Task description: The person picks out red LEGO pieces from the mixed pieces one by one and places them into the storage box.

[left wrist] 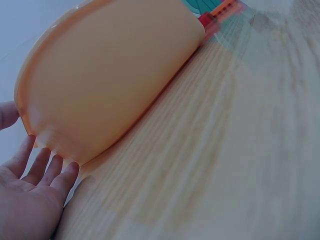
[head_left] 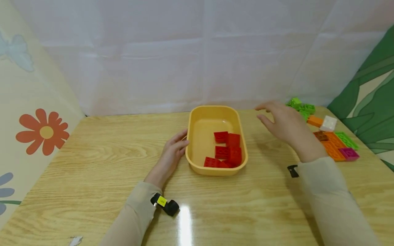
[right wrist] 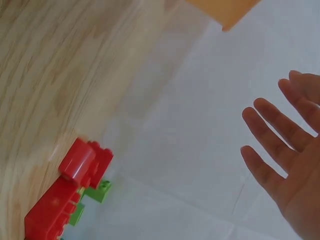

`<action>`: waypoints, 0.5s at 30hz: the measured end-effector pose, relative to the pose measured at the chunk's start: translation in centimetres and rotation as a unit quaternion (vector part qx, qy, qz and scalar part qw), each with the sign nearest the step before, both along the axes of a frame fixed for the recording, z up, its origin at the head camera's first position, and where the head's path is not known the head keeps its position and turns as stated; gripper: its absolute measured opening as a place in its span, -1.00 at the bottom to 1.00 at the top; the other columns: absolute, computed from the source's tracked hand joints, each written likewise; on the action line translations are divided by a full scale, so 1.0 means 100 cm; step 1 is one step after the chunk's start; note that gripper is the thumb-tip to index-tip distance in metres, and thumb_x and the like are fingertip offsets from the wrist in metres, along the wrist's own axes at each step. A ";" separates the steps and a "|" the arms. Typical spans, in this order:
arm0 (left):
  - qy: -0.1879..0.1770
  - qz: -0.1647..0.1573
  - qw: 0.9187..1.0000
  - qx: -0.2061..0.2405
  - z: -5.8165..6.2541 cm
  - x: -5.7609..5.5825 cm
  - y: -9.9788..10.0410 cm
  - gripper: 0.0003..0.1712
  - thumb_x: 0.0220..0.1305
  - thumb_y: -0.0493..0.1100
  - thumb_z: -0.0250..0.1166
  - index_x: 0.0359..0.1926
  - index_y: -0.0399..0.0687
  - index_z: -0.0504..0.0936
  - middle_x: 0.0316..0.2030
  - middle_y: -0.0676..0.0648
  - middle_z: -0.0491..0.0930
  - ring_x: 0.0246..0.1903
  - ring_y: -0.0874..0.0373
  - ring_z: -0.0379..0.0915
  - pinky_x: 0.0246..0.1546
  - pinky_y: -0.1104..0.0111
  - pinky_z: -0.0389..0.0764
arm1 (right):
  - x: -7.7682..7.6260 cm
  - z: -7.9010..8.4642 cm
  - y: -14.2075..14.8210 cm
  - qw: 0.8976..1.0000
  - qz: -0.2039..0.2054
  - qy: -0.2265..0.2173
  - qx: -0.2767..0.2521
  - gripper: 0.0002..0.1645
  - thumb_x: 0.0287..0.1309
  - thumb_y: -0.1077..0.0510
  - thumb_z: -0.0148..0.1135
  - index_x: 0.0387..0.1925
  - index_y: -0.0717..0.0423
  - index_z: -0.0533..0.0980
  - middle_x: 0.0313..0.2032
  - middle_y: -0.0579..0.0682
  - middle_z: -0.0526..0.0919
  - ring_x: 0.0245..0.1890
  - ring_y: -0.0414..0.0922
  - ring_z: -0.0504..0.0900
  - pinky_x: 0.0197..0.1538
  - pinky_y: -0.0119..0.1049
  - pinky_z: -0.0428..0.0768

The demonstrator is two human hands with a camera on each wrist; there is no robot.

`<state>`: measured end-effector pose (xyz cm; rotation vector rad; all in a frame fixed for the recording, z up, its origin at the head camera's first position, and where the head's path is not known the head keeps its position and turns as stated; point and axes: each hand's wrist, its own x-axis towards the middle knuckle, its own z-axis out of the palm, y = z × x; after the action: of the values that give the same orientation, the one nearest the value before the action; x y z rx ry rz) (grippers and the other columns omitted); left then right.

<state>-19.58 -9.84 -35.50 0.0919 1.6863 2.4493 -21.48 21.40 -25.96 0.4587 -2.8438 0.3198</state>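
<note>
A yellow plastic bin [head_left: 203, 124] stands on the wooden table, with several red toy building bricks [head_left: 221, 152] in its right and near part. My left hand [head_left: 173, 148] holds the bin's left side, thumb at the rim and fingertips against the outer wall. The left wrist view shows those fingers [left wrist: 42, 167] on the bin's wall [left wrist: 110, 75] from below. To the right of the bin, my right hand [head_left: 284, 124] is raised over the table, empty, with fingers spread apart in the right wrist view.
Green bricks [head_left: 303, 107], orange bricks [head_left: 332, 147], a white brick [head_left: 328, 123] and a magenta brick [head_left: 349, 153] lie at the table's right. More red bricks [right wrist: 65, 192] show in the right wrist view. A white sheet [head_left: 147, 68] hangs behind the table.
</note>
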 end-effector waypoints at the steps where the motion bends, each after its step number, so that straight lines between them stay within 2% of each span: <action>1: 0.001 0.000 1.000 -0.004 0.000 0.000 0.000 -0.37 0.23 -0.37 0.02 0.36 -0.29 0.21 0.41 -0.21 0.20 0.30 0.01 0.18 -0.06 0.59 0.51 | -0.001 0.001 0.004 1.000 -0.004 -0.003 -0.007 -0.51 0.32 -0.08 -0.05 0.13 0.10 0.46 0.17 0.30 0.49 0.01 0.23 0.48 -0.09 0.25 0.53; 7: 0.001 -0.001 1.000 -0.011 0.000 0.000 -0.001 -0.37 0.24 -0.36 0.02 0.36 -0.27 0.21 0.41 -0.21 0.20 0.30 0.02 0.19 -0.03 0.58 0.51 | -0.004 0.002 0.025 0.999 -0.028 -0.031 -0.035 -0.40 0.32 -0.17 -0.13 0.17 0.12 0.42 0.14 0.35 0.47 -0.02 0.26 0.46 -0.06 0.29 0.47; 12: 0.002 -0.001 1.000 -0.012 -0.001 0.000 -0.001 -0.37 0.24 -0.36 0.02 0.36 -0.27 0.21 0.41 -0.20 0.20 0.30 0.02 0.19 -0.02 0.57 0.50 | -0.008 0.001 0.040 0.997 -0.050 -0.053 -0.035 -0.32 0.30 -0.26 -0.18 0.21 0.10 0.39 0.16 0.39 0.46 0.07 0.34 0.39 0.03 0.39 0.37; 15: 0.002 -0.001 1.000 -0.011 -0.001 0.000 -0.001 -0.37 0.24 -0.36 0.02 0.36 -0.26 0.21 0.40 -0.20 0.20 0.29 0.03 0.20 -0.02 0.57 0.50 | -0.009 0.000 0.047 0.996 -0.065 -0.063 -0.026 -0.28 0.27 -0.30 -0.19 0.21 0.10 0.39 0.15 0.39 0.47 -0.04 0.31 0.45 -0.08 0.34 0.44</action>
<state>-19.58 -9.90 -35.59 0.0955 1.7143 2.4296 -22.42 26.13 -25.95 0.2486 -2.9611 0.4085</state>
